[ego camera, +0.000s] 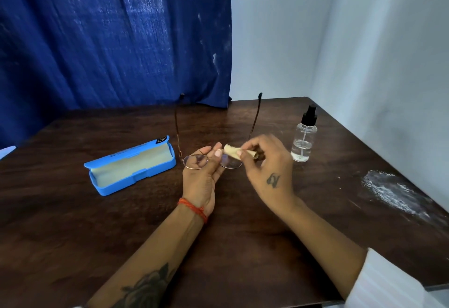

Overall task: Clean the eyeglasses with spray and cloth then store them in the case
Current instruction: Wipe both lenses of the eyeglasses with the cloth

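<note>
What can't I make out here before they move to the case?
Head view only:
- right hand: motion-blurred; its fingertips hide how the cloth meets the lens.
- eyeglasses: the left hand covers the bridge; lens cleanliness is too small to judge.
- spray bottle: nozzle direction unclear.
- blue case: lid print is too small to read.

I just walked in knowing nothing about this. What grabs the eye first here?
At the middle of the dark wooden table, the left hand holds thin-framed eyeglasses with their arms pointing away, while the right hand pinches a pale cloth against one lens. To the left lies a bright blue case, open, and to the right stands a clear spray bottle with a black top.
</note>
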`<state>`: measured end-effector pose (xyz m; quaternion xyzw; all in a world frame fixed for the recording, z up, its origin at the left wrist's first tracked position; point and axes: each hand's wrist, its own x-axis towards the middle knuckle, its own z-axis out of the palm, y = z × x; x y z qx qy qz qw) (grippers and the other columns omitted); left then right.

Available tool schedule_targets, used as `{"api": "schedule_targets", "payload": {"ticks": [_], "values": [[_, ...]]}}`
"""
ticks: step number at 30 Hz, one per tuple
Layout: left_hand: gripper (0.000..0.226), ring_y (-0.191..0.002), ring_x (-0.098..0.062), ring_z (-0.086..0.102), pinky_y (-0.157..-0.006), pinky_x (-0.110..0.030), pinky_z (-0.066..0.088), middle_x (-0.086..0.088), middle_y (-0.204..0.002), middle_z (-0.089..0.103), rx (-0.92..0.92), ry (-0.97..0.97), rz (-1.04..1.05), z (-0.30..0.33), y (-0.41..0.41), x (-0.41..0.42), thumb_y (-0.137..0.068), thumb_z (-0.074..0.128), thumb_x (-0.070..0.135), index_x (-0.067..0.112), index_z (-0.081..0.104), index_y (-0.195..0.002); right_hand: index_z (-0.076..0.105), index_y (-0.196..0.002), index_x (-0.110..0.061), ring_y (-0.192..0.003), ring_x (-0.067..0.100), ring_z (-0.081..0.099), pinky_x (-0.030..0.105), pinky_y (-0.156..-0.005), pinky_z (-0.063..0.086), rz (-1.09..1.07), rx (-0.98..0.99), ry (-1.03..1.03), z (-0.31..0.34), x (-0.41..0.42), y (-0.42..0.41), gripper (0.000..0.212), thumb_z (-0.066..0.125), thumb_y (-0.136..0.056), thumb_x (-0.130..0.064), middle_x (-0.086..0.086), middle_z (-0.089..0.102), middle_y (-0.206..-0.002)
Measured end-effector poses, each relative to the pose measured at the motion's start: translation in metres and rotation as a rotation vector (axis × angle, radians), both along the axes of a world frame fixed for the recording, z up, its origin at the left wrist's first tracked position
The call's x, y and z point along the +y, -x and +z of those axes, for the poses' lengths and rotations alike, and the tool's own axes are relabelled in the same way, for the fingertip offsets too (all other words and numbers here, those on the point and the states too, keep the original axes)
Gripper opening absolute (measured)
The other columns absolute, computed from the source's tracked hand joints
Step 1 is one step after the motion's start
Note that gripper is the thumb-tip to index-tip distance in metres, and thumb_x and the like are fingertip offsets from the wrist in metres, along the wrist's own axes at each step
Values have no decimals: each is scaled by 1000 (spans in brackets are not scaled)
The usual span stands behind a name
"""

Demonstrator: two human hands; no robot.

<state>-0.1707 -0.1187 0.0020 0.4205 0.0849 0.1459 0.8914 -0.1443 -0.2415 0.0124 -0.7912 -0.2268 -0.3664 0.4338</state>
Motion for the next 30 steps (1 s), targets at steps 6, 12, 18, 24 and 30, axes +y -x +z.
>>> {"api": "schedule_targets", "payload": {"ticks": [6, 12, 18, 24, 30], "values": [[20, -96, -18, 63, -81, -30, 54, -7, -103, 64, 19, 14, 1, -1, -2, 0, -88, 52, -1, 13, 47, -101, 73, -95, -13, -84, 23, 64, 26, -79, 46, 115, 75, 281, -9, 8, 3, 28, 69, -73, 4, 5, 74, -92], [21, -98, -19, 62, -85, -35, 52, -8, -104, 63, 31, 38, -15, -1, -4, 2, -88, 51, -2, 15, 46, -98, 75, -77, -16, -76, 18, 64, 35, -72, 54, 181, 101, 348, 0, -3, 0, 32, 64, -63, 11, -2, 75, -82], [24, -96, -18, 65, -79, -30, 55, -9, -104, 66, 7, 43, -44, -2, -6, 3, -86, 55, -1, 15, 44, -100, 74, -82, -9, -69, 25, 63, 29, -64, 55, 41, -23, 404, -2, 1, 4, 29, 69, -61, 10, 5, 75, -81], [28, -90, -15, 66, -79, -31, 55, -6, -101, 67, -8, 22, -36, -5, -5, 5, -87, 52, 0, 12, 42, -110, 74, -85, -10, -79, 20, 68, 31, -78, 54, 217, 51, 337, -4, 4, 5, 25, 72, -66, 6, 5, 75, -87], [24, -97, -20, 64, -82, -33, 55, -10, -106, 64, -12, 51, -50, -5, -8, 10, -88, 50, -3, 16, 44, -102, 72, -81, -10, -79, 22, 65, 30, -74, 53, 287, 33, 476, 4, -8, 4, 22, 76, -63, 0, 5, 73, -87]]}}
